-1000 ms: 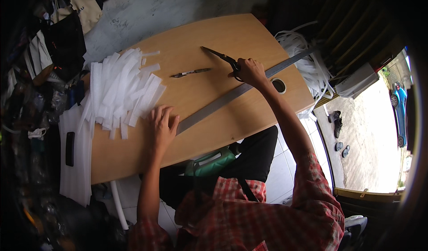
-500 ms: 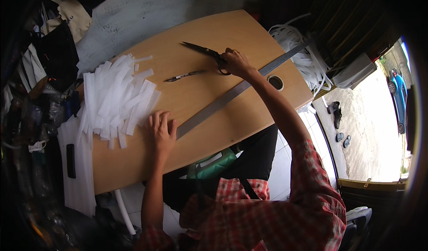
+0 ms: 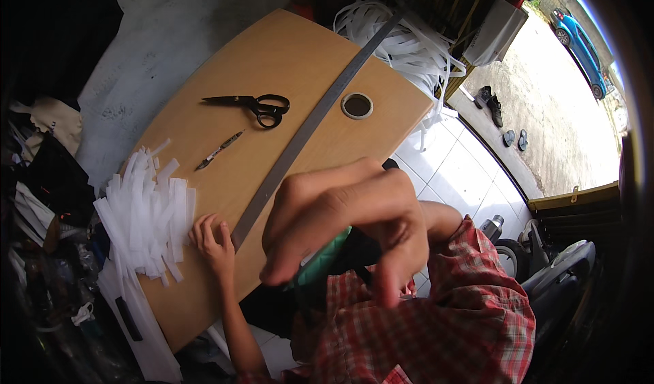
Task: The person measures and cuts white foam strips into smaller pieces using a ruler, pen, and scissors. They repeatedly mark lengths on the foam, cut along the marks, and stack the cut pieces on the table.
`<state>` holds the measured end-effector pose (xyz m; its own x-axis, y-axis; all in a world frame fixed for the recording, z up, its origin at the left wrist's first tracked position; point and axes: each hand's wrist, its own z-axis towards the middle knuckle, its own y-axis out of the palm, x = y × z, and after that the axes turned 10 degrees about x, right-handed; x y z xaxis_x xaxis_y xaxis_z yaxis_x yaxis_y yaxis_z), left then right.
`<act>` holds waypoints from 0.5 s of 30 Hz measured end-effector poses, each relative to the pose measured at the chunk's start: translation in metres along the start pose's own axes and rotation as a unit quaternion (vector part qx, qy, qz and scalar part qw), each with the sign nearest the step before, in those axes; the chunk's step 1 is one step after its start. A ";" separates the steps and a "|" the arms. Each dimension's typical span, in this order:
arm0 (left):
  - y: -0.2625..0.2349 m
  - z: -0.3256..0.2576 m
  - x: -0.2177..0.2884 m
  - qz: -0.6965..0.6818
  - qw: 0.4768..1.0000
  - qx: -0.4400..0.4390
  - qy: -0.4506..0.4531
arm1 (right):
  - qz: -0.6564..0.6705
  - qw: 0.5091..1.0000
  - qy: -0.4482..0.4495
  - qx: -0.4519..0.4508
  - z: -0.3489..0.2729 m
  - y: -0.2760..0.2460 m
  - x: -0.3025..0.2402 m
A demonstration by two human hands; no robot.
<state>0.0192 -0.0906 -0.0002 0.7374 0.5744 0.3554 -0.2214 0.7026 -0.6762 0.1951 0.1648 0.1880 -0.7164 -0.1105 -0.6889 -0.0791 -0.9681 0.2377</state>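
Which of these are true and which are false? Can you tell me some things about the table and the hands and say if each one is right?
1. The scissors lie on the wooden table with no hand on them. True.
2. The left hand rests flat on the table beside the pile of white strips. True.
3. The right hand is holding the scissors. False: it is raised close to the camera, away from them.
4. The long metal ruler lies across the table. True.
5. The white strips are stacked on top of the scissors. False: they lie apart, near the table's left edge.
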 end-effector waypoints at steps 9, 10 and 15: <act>0.038 0.018 0.075 -0.050 0.996 0.059 0.044 | 0.235 0.965 -0.084 0.076 -0.005 0.009 -0.048; 0.042 0.021 0.089 -0.054 0.995 0.059 0.059 | 0.244 0.962 -0.088 0.081 -0.005 0.008 -0.050; 0.086 0.035 0.153 -0.149 0.979 0.013 0.139 | 0.234 0.959 -0.106 0.119 -0.009 -0.011 -0.059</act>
<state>0.0906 0.0724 0.0181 0.9161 0.2087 0.3424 0.0164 0.8338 -0.5519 0.2444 0.1803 0.2202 -0.8346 -0.4484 -0.3200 0.1480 -0.7421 0.6538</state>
